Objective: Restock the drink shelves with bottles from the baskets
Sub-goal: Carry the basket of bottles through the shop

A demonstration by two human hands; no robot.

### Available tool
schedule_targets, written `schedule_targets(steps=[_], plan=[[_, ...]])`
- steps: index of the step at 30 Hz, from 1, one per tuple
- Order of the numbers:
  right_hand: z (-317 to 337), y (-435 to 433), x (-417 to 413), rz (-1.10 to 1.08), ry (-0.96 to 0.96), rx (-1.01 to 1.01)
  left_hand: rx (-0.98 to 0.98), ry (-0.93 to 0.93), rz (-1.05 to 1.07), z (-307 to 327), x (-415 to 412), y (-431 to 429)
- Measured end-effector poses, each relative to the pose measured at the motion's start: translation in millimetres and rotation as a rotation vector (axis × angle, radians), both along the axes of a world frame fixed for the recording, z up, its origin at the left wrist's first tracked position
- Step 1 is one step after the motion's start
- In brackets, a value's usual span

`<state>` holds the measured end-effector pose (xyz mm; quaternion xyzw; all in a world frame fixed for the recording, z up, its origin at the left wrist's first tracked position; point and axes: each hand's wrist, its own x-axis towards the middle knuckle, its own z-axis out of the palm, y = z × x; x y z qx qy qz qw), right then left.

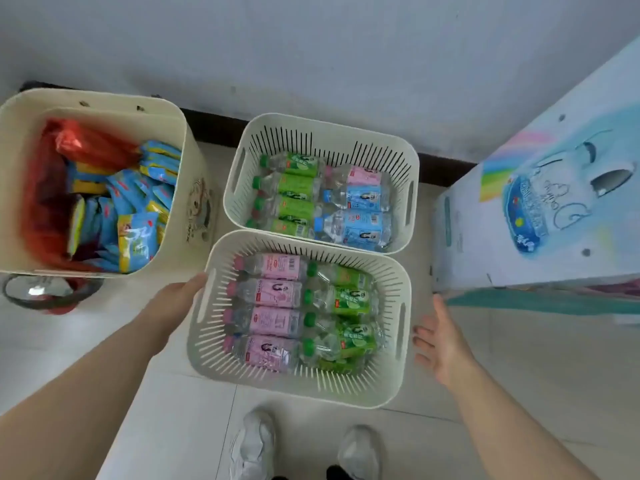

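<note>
Two cream slotted baskets stand on the floor. The near basket (pixel 242 368) holds several pink-labelled bottles (pixel 275 294) on the left and green-labelled bottles (pixel 349 301) on the right, all lying flat. The far basket (pixel 311 129) holds green-labelled bottles (pixel 294 188), one pink bottle (pixel 363 174) and blue-labelled bottles (pixel 363 223). My left hand (pixel 176 301) lies against the near basket's left wall, thumb straight near the rim, fingertips hidden by the wall. My right hand (pixel 441 341) is spread open, a little apart from the basket's right side.
A cream bin (pixel 104 98) of blue and red snack packets stands at the left, with a dark bowl (pixel 45 292) below it. A large printed cardboard box (pixel 540 209) stands at the right. A white wall runs behind. My shoes (pixel 301 448) are just before the near basket.
</note>
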<state>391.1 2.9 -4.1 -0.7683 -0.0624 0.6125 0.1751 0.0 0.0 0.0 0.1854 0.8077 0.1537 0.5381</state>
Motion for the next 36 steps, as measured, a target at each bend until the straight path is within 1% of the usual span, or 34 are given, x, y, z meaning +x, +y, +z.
schedule_targets(steps=[3,5,7,8,11,13,16,20,23,29,33,36], plan=[[-21.2,4.9,-2.6,-0.068,0.111,0.035,0.015,-0.066,0.058,-29.0,-7.3,7.1],[-35.8,3.3,-0.2,-0.088,0.116,0.056,0.014,-0.171,0.132,-44.2,-9.5,11.2],[-49.3,-0.8,3.9,-0.110,0.122,0.072,-0.014,-0.296,0.144,-55.2,-12.2,11.7],[-54.8,-2.5,5.3,-0.132,0.148,0.080,-0.035,-0.329,0.133,-58.2,-14.5,12.7],[-61.6,-7.6,5.1,-0.180,0.286,0.110,-0.042,-0.355,0.098,-68.7,-18.7,11.6],[-64.7,-9.1,2.6,-0.185,0.362,0.125,-0.005,-0.418,0.105,-70.7,-17.6,9.9],[-70.9,-6.5,-1.5,-0.183,0.419,0.134,0.011,-0.485,0.143,-73.6,-16.2,9.6],[-76.0,-4.9,-0.7,-0.161,0.459,0.119,-0.003,-0.507,0.170,-74.5,-16.6,10.7],[-73.9,-6.5,0.1,-0.158,0.446,0.127,-0.016,-0.524,0.173,-72.8,-14.2,11.0],[-69.1,-14.0,-1.5,-0.136,0.430,0.106,-0.040,-0.500,0.186,-65.4,-9.2,5.2],[-50.7,-25.8,2.5,-0.135,0.415,0.085,-0.078,-0.489,0.182,-47.9,-4.5,-3.4],[-25.0,-36.9,7.2,-0.151,0.403,0.077,-0.096,-0.477,0.172,-22.6,2.4,-10.0]])
